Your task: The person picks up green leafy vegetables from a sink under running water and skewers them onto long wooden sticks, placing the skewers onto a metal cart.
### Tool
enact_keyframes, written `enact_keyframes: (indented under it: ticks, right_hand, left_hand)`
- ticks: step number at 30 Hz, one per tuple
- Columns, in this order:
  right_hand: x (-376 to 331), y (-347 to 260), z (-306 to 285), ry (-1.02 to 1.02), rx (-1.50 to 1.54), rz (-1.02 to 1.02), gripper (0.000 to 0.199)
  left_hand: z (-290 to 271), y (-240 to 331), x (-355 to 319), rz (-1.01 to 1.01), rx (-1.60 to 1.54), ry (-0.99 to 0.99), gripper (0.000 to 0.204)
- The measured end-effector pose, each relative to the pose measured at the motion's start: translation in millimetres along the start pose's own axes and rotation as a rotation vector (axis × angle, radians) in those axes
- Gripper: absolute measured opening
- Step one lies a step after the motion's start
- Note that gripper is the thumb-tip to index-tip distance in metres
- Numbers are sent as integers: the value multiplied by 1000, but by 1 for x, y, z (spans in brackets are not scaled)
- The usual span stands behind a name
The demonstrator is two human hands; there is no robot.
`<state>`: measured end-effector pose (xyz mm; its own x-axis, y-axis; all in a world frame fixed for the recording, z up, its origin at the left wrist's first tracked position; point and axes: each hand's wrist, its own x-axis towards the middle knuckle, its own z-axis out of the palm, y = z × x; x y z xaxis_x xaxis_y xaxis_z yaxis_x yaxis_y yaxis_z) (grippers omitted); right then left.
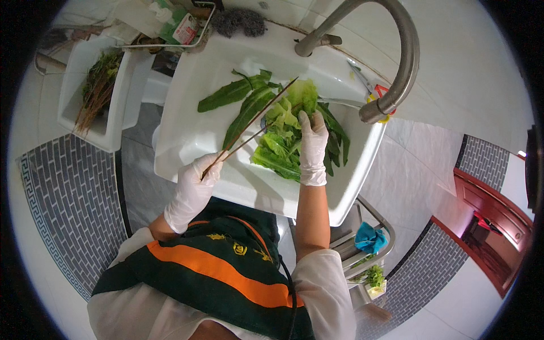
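My gloved left hand (195,184), at the near left rim of the white sink (177,133), is closed around a pair of thin brown chopsticks (262,117). Their tips spread apart and point up and right over the basin. Farther right, my gloved right hand (313,147) reaches into the sink, its fingers closed on light green lettuce leaves (279,150). Parts of the lettuce are covered by the fingers. Long dark green leaves (224,96) lie in the basin to the left, and more dark leaves (340,133) show just right of my right hand.
A curved metal faucet (409,48) arches over the sink's right side, near scissors (360,78). Left of the sink stands a white bin (116,107) with plant scraps. Dark scouring wool (239,22) sits behind. A blue cloth (371,238) hangs on a metal rack at lower right.
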<state>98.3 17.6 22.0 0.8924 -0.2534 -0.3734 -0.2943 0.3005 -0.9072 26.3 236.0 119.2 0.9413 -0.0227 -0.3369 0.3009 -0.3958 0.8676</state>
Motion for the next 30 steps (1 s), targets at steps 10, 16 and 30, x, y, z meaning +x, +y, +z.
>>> enact_keyframes:
  ticks: [10,16,30]
  right_hand:
    - [-16,-50,29,45,128,-203,27]
    - [-17,-55,30,30,199,-155,27]
    - [-23,-52,32,95,12,-323,26]
  left_hand:
    - [-8,20,-7,-56,-76,-16,22]
    - [-8,20,-8,-52,-93,-22,22]
    - [-9,18,-12,-56,-105,-34,22]
